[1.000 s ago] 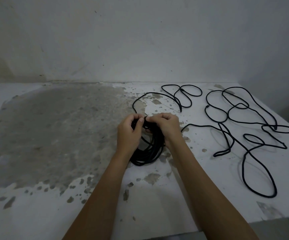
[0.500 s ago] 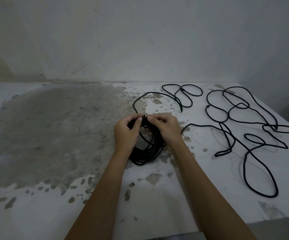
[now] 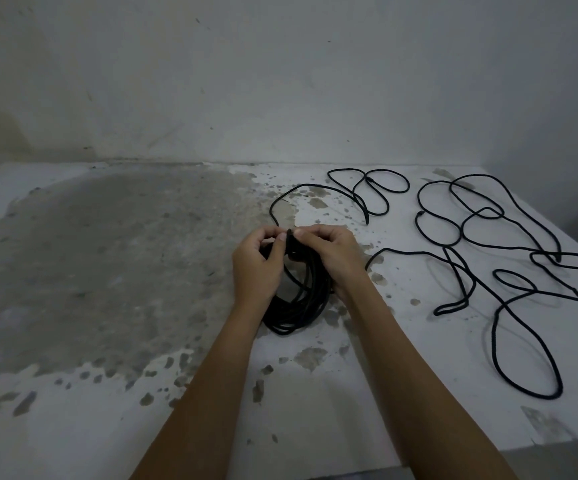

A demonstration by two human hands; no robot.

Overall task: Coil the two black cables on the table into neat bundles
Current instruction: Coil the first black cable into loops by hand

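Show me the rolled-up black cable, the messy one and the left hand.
Rolled-up black cable (image 3: 301,318): head view, coil's lower curve.
Messy loose black cable (image 3: 540,397): head view, nearest loop's bottom.
Left hand (image 3: 256,268): head view, back of hand.

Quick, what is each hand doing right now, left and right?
Left hand: fingers curled, pinching the top of the coiled cable.
Right hand: gripping the same coil's top.

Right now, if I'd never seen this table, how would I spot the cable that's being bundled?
On the white table, find the big grey worn patch; at its right edge the left hand and right hand meet. Their fingers pinch the top of the coiled bundle. Unlike the loose cable sprawled in wide flat loops to the right, it is one tight stack of rings.
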